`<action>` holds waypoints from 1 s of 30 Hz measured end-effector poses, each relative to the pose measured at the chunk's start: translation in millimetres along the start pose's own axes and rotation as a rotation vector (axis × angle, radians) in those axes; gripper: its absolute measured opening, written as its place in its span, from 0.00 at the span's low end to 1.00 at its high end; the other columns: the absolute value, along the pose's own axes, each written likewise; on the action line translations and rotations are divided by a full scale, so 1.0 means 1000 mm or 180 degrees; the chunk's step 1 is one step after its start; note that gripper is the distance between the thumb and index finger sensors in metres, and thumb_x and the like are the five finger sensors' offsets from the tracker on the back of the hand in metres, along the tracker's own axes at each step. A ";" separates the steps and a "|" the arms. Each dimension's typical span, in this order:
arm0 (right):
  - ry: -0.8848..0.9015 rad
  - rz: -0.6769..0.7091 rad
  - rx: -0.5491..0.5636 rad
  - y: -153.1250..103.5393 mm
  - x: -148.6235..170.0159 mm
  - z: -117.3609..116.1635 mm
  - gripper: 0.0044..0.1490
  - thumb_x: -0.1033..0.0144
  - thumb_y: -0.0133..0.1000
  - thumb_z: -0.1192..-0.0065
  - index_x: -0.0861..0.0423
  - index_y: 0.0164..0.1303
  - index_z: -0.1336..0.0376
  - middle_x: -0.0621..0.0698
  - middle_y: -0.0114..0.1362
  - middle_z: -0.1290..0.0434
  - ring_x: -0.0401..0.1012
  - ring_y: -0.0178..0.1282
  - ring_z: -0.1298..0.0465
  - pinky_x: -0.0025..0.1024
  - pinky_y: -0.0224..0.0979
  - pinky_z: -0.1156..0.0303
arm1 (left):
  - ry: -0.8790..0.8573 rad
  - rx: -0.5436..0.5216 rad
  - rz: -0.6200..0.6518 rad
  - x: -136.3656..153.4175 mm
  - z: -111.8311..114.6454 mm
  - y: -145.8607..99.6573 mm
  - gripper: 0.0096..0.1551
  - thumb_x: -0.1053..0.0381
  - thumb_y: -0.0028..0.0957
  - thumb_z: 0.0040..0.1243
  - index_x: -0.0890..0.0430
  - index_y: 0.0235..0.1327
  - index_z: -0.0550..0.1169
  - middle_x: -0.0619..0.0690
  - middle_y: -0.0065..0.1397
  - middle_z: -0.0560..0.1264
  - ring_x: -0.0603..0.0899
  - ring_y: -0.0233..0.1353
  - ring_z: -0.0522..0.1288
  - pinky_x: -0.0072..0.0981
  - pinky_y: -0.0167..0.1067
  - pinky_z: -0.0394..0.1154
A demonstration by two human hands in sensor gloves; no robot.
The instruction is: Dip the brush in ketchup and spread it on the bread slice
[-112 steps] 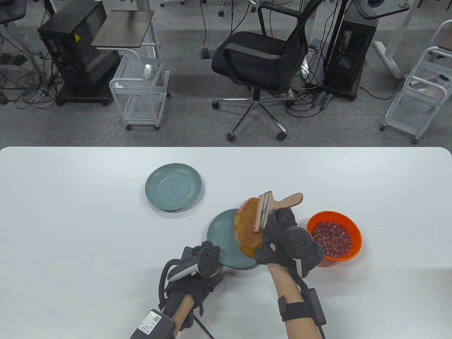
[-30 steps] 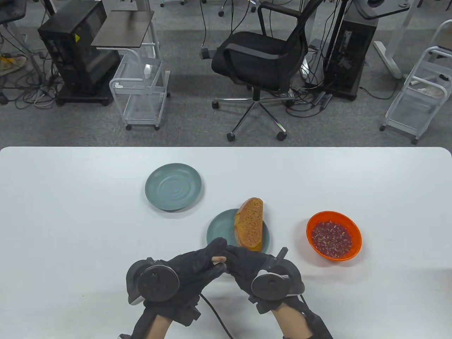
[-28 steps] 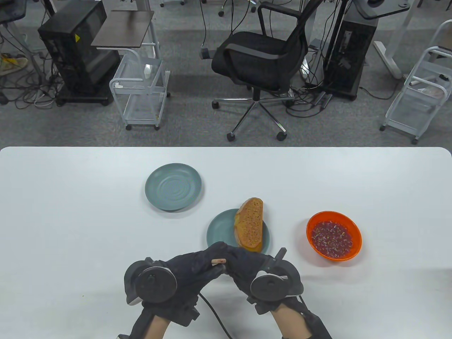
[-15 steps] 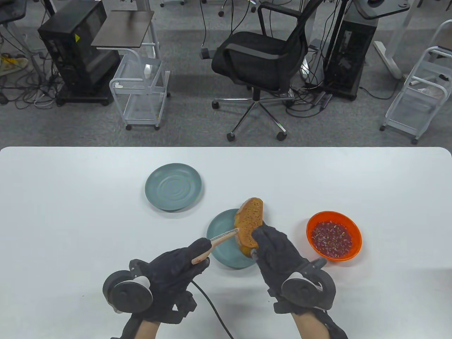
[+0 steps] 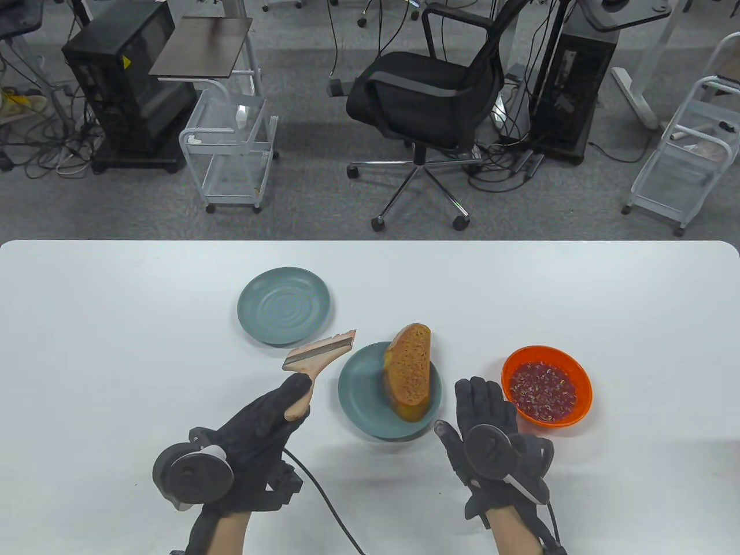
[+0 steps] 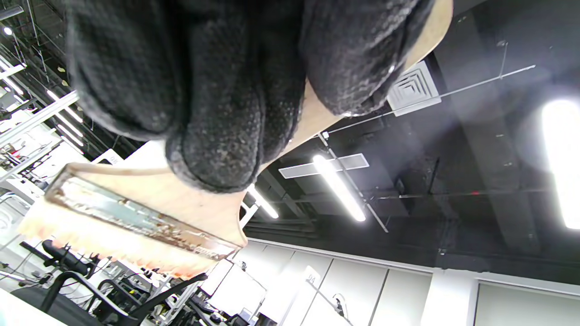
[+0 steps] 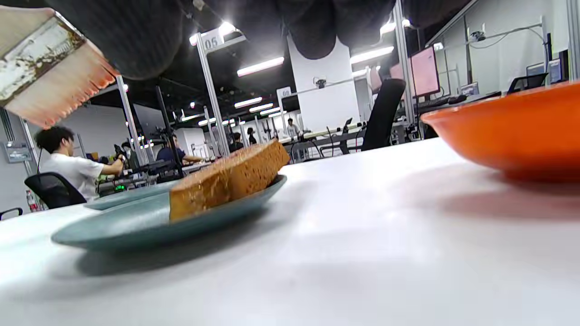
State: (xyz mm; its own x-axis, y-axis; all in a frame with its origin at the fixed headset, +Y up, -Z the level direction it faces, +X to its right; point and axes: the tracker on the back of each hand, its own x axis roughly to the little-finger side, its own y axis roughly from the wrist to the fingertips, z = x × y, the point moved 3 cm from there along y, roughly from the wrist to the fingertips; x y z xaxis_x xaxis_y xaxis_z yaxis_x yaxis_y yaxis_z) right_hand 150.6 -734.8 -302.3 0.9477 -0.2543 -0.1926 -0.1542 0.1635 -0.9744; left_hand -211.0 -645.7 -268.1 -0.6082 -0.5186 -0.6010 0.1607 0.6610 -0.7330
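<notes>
The orange plastic bowl (image 5: 547, 386), at 3 o'clock of the bread, holds dark red ketchup (image 5: 543, 388). The nearer grey-green round plate (image 5: 361, 399) carries one brown bread slice (image 5: 409, 372) toward its right side. The farther grey-green round plate (image 5: 284, 305) sits at 10 o'clock on the white counter (image 5: 115, 347). The left hand (image 5: 263, 425) grips the wooden flat brush (image 5: 315, 361), bristles raised. The right hand (image 5: 485, 416) lies flat, fingers extended, holding nothing.

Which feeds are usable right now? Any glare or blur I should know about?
Table view: sharp and evenly lit, bread slice and brush clear. Left wrist view: aimed at the ceiling, lamps flare at right, left hand fills the top. Right wrist view: near table level, orange bowl soft.
</notes>
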 end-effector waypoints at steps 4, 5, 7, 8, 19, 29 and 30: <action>-0.0091 -0.0013 -0.0132 0.001 -0.002 -0.007 0.48 0.45 0.59 0.42 0.58 0.82 0.53 0.65 0.83 0.54 0.64 0.82 0.52 0.63 0.75 0.52 | -0.0026 0.0217 -0.0149 0.020 0.005 0.002 0.25 0.50 0.61 0.66 0.52 0.71 0.78 0.61 0.65 0.82 0.65 0.60 0.88 0.60 0.58 0.81; -0.0071 -0.0001 -0.0127 0.001 -0.002 -0.007 0.48 0.45 0.59 0.42 0.58 0.82 0.53 0.65 0.83 0.53 0.64 0.82 0.52 0.63 0.75 0.52 | -0.0021 0.0211 -0.0176 0.027 0.006 0.004 0.25 0.50 0.61 0.66 0.52 0.71 0.78 0.60 0.65 0.82 0.65 0.61 0.87 0.60 0.59 0.81; 0.0007 -0.0018 -0.0087 0.001 -0.001 -0.005 0.48 0.45 0.59 0.42 0.59 0.82 0.52 0.65 0.83 0.53 0.64 0.82 0.51 0.63 0.74 0.52 | 0.0054 0.0184 -0.0233 0.037 0.009 0.010 0.25 0.50 0.60 0.66 0.53 0.71 0.78 0.59 0.65 0.82 0.66 0.62 0.87 0.60 0.60 0.80; 0.0069 -0.0020 -0.0068 0.001 0.000 -0.004 0.48 0.45 0.59 0.42 0.59 0.82 0.52 0.65 0.83 0.52 0.64 0.82 0.51 0.63 0.74 0.51 | 0.0131 0.0196 -0.0250 0.044 0.013 0.013 0.25 0.51 0.60 0.67 0.53 0.71 0.78 0.59 0.65 0.82 0.66 0.63 0.87 0.60 0.61 0.80; 0.0225 -0.0092 -0.0076 -0.004 0.021 0.005 0.48 0.46 0.59 0.41 0.59 0.82 0.51 0.66 0.83 0.52 0.64 0.82 0.51 0.63 0.74 0.52 | 0.0869 0.0474 -0.0734 0.127 0.058 0.057 0.25 0.58 0.59 0.69 0.51 0.70 0.78 0.56 0.67 0.82 0.64 0.67 0.85 0.58 0.65 0.78; 0.0336 -0.0053 -0.0196 0.003 0.019 -0.002 0.48 0.46 0.59 0.40 0.59 0.82 0.51 0.65 0.83 0.53 0.64 0.82 0.53 0.63 0.75 0.53 | 0.0873 0.0820 -0.1087 0.176 0.082 0.071 0.25 0.59 0.61 0.68 0.49 0.72 0.76 0.55 0.70 0.79 0.64 0.71 0.82 0.57 0.68 0.73; 0.0354 -0.0041 -0.0213 0.003 0.017 -0.003 0.48 0.46 0.59 0.40 0.59 0.82 0.51 0.65 0.83 0.53 0.65 0.82 0.53 0.63 0.75 0.53 | 0.0895 0.0877 -0.1056 0.176 0.084 0.068 0.25 0.57 0.61 0.67 0.50 0.73 0.76 0.55 0.70 0.79 0.64 0.71 0.82 0.57 0.68 0.73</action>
State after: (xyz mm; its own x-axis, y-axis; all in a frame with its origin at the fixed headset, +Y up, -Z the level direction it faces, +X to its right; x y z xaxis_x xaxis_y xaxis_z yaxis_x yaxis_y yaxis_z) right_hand 165.6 -741.8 -309.1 0.9135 -0.3607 -0.1879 -0.1639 0.0965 -0.9817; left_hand -241.8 -737.5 -451.1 -0.8406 -0.4853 -0.2405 0.0993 0.2985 -0.9492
